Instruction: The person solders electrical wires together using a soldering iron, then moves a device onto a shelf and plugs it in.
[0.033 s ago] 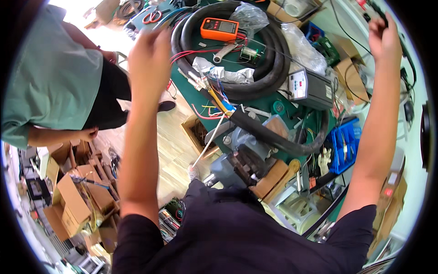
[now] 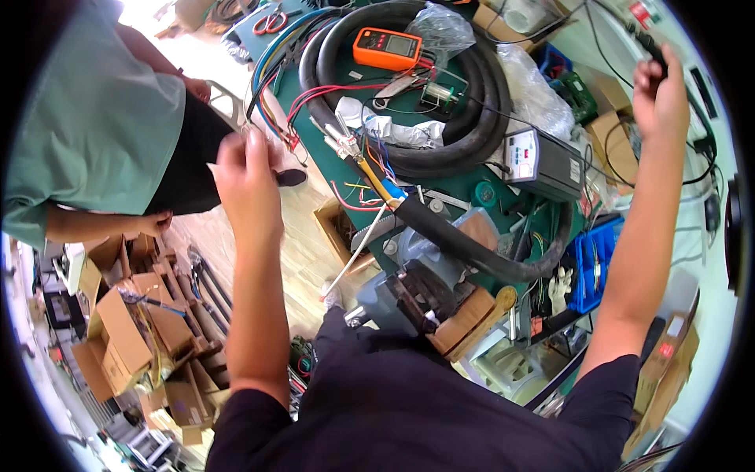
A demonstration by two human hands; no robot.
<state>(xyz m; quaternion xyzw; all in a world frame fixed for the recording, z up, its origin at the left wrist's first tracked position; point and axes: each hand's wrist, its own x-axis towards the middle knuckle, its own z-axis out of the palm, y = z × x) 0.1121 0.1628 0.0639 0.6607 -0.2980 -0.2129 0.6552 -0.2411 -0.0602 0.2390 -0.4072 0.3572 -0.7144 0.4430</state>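
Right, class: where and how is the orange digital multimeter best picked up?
Probably by the left end of the orange digital multimeter, fingers across its long edges, coming from the left: it lies face up, while red test leads and a clear plastic bag crowd its right end.

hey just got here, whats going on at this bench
A person has both bare hands raised. The right hand is up by the wall, fingers curled at a small black object, perhaps a plug. The left hand is off the bench's left side, fingers bunched; whether it holds anything is unclear. On the green bench lie a coiled black cable and an orange meter. A co-worker stands at left.
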